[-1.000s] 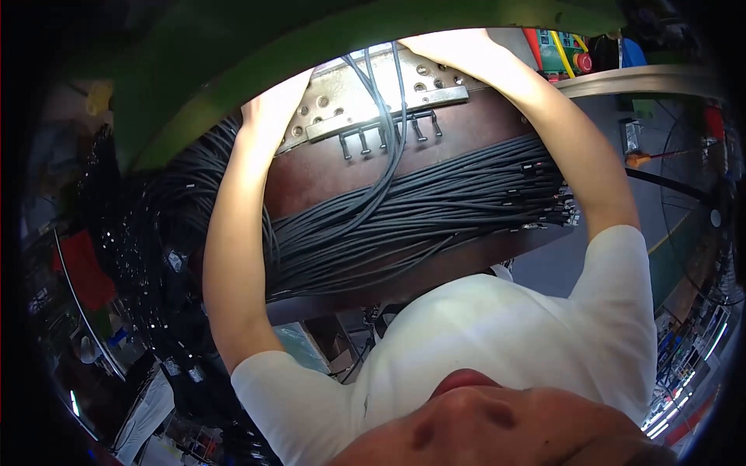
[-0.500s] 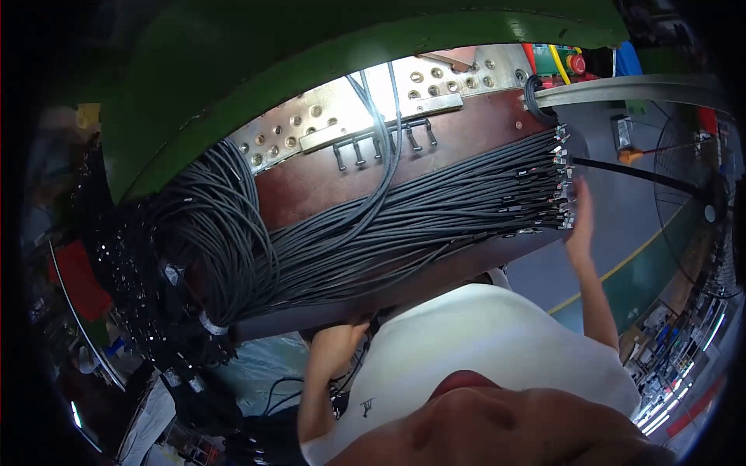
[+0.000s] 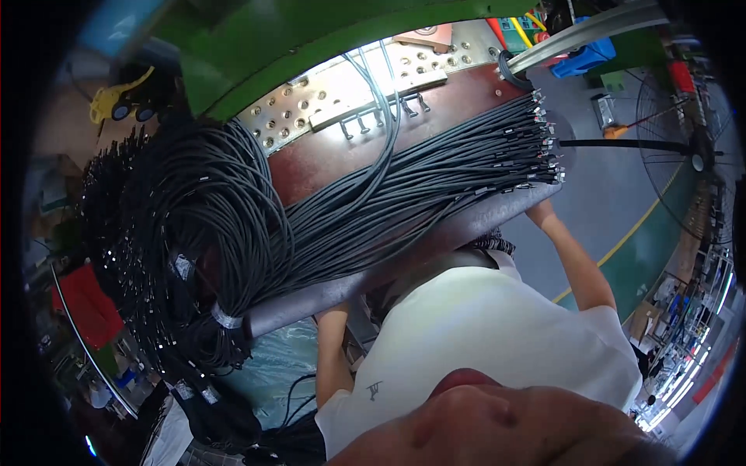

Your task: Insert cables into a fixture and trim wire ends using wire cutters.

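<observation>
Many dark grey cables (image 3: 435,167) lie side by side across a reddish-brown bench top (image 3: 307,167), their connector ends (image 3: 548,144) lined up at the right edge. On the left they curve into a large coiled heap (image 3: 225,182), bound low down with silvery tape (image 3: 226,316). My left hand (image 3: 334,312) is at the bench's near edge, its fingers hidden beneath it. At the right end, my right hand (image 3: 540,211) sits against the same near edge, just below the connectors; its fingers are hidden too.
A green machine frame (image 3: 311,54) overhangs the far side, above a perforated metal plate (image 3: 291,113) and a bar with black hooks (image 3: 381,120). Two thinner cables hang from above. A black fan (image 3: 699,151) stands at right, and clear plastic sheeting (image 3: 284,369) lies below left.
My right hand has left the connector ends and come down to the near edge. My left hand has slipped further under the edge. The whole view has shifted.
</observation>
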`<state>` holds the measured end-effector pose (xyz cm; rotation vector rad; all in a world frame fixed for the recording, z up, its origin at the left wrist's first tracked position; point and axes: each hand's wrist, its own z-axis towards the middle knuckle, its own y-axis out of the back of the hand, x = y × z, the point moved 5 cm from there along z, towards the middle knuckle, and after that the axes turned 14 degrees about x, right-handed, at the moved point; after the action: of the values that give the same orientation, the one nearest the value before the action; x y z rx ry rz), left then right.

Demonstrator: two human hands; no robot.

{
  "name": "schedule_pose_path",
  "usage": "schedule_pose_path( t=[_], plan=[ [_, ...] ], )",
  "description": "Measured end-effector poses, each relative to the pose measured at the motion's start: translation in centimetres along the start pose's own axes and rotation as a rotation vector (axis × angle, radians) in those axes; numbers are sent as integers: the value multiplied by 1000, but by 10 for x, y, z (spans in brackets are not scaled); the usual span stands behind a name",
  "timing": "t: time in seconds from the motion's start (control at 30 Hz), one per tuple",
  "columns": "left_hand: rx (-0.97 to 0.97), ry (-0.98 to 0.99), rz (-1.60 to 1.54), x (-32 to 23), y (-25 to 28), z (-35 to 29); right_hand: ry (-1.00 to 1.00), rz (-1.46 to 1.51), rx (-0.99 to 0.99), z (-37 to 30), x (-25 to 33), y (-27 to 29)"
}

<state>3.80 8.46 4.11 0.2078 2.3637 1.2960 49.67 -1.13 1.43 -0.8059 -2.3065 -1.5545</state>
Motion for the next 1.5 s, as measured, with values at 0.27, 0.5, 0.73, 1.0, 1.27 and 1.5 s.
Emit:
schedule_pose_path(
  t=[0.27, 0.5, 0.73, 1.0, 1.27, 1.5],
  plan=[
    [-27, 98, 34, 40, -52, -9, 124, 96, -139, 2, -4, -4],
    [-28, 51, -54, -12, 17, -22, 67, -498, -102, -14, 30, 28],
    [556, -740, -716, -148, 86, -32, 549, 235, 663, -21, 177, 113],
    [-541, -768, -74, -216, 137, 59, 979, -417, -135, 123, 253, 107],
    [-317, -164, 357, -88, 152, 45, 938, -497, -296, 76, 195, 158],
    [-230, -368, 103, -75, 182, 45, 331, -399, -452, 3, 97, 227]
  ],
)
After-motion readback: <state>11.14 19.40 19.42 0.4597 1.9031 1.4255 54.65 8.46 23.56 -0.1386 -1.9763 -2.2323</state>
